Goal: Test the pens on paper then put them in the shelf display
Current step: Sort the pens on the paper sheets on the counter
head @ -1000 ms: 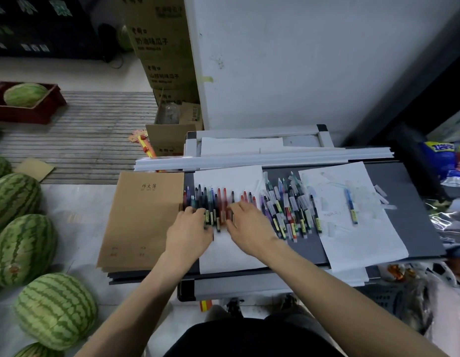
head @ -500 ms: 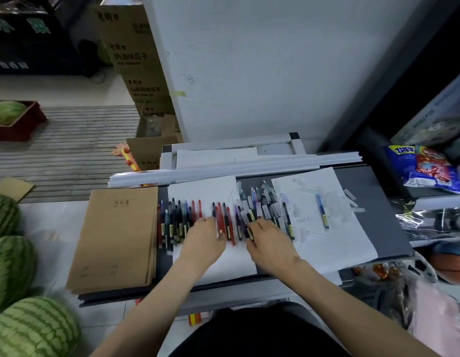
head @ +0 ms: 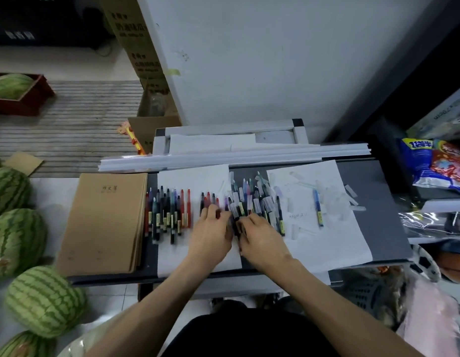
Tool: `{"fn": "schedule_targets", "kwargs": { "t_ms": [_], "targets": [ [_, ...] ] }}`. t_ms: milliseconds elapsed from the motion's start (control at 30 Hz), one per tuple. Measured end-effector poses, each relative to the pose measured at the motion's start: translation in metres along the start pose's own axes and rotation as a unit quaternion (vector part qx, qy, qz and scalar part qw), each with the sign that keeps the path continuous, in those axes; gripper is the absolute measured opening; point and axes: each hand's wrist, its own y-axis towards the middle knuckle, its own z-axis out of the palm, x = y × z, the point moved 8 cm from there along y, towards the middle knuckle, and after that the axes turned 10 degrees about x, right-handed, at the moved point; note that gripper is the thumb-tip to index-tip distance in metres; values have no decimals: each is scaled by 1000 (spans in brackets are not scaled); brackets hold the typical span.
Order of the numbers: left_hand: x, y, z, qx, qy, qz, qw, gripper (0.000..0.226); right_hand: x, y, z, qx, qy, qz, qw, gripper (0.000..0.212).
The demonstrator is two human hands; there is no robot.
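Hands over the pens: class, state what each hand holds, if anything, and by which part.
Cannot be told: the left hand and right hand both touch the pens, but blur hides any grip.

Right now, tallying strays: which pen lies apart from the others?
The blue pen, alone on the right paper sheet; all others lie bunched further left.

Two bare forearms, no sleeves, no rings or watch showing, dark clothing (head: pixel 249 336) below

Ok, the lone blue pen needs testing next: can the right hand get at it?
Probably yes: the blue pen lies uncovered on paper right of the right hand, only flat pens between.
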Motion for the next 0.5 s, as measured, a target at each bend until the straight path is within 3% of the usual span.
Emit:
{"fn": "schedule_targets", "kwargs": {
  "t_ms": [167, 500],
  "targets": [
    [16, -4, -7, -32, -4, -11, 999, 22, 0, 1, 2, -10, 4, -5, 1000, 29],
    [62, -9, -16, -13, -32, -70, 997, 39, -1, 7, -4, -46, 30, 4, 999, 28]
  ]
}}
